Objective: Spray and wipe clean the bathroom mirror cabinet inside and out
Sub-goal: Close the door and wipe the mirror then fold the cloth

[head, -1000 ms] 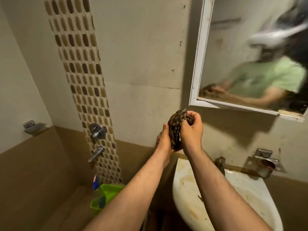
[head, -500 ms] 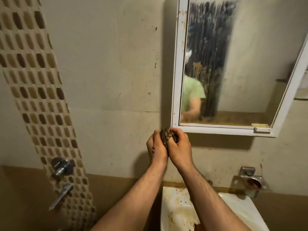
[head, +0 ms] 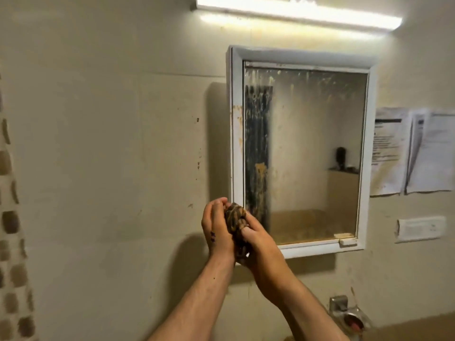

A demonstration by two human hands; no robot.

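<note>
Risen before one mirror cabinet (head: 302, 56): left hand (head: 216, 231), right hand (head: 262, 246) | fingers of both grip one cloth (head: 236, 216)

Head view, close, toward mirror cabinet (head: 301, 148)

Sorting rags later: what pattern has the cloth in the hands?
Dark brown and tan checks or stripes on the cloth, head view.

A bathroom: a mirror cabinet (head: 305, 148) is hanging on the wall (head: 110, 119), a tube light (head: 295, 13) glowing above it, mosaic tiles (head: 11, 221) running left of it.
</note>
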